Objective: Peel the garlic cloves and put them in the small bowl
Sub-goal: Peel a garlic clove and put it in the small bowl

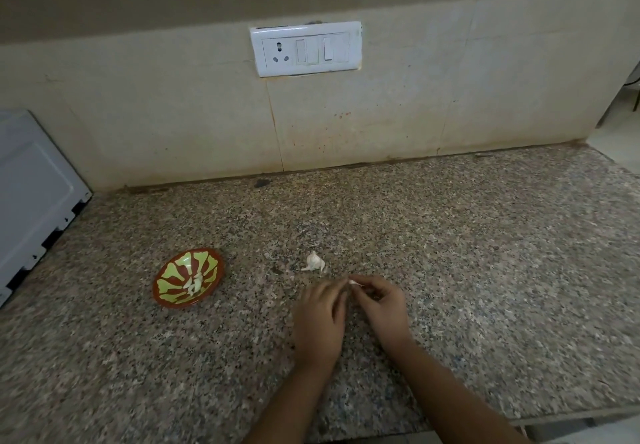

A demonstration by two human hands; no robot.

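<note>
Over the bench [485, 270] the right hand [381, 305] pinches a garlic clove [353, 282] in curled fingers, the left hand [320, 319] reaching it, its grip impossible to tell; light, firm, probably slippery once bared, the clove seems best held by its ends, the small bowl [221, 263] well to the left.

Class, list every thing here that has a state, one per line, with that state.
Bowl: upright on counter, holding peeled cloves.
Garlic piece: lying on counter, not held.
Clove: pinched between the fingertips.
Left hand: pinching the clove.
Right hand: pinching the clove.
Socket: nothing plugged in.
</note>
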